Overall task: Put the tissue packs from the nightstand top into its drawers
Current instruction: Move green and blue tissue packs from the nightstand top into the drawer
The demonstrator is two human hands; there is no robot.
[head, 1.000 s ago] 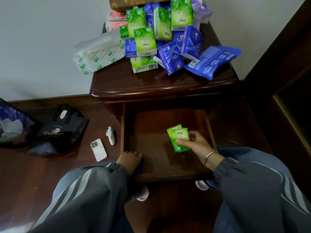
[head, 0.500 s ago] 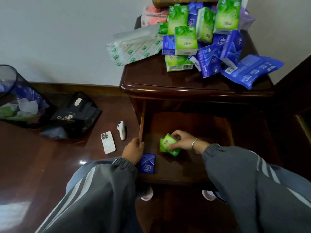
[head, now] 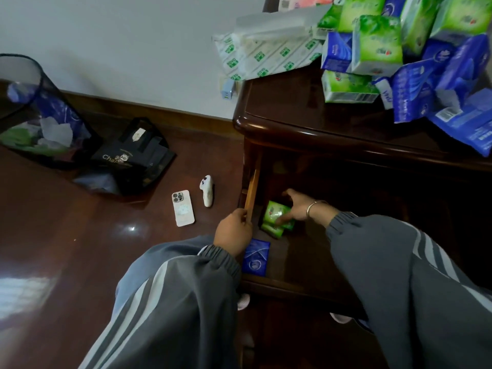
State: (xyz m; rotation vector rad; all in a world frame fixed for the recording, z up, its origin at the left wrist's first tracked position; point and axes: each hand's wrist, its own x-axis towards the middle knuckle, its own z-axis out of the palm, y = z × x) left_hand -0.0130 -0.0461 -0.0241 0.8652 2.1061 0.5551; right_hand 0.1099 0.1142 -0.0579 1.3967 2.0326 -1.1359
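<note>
Soft, dim daylight fills the room. It glares white on the polished floor (head: 24, 291) at lower left. The open drawer (head: 300, 262) sits in deep shadow. Wide-angle bending tilts the wall (head: 119, 35), and the sleeves near the edges look smeared.

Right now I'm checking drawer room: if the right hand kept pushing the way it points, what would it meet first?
Likely the drawer's left side wall; the right hand, resting on the green packs, points left and slightly back. Depth is unclear.
</note>
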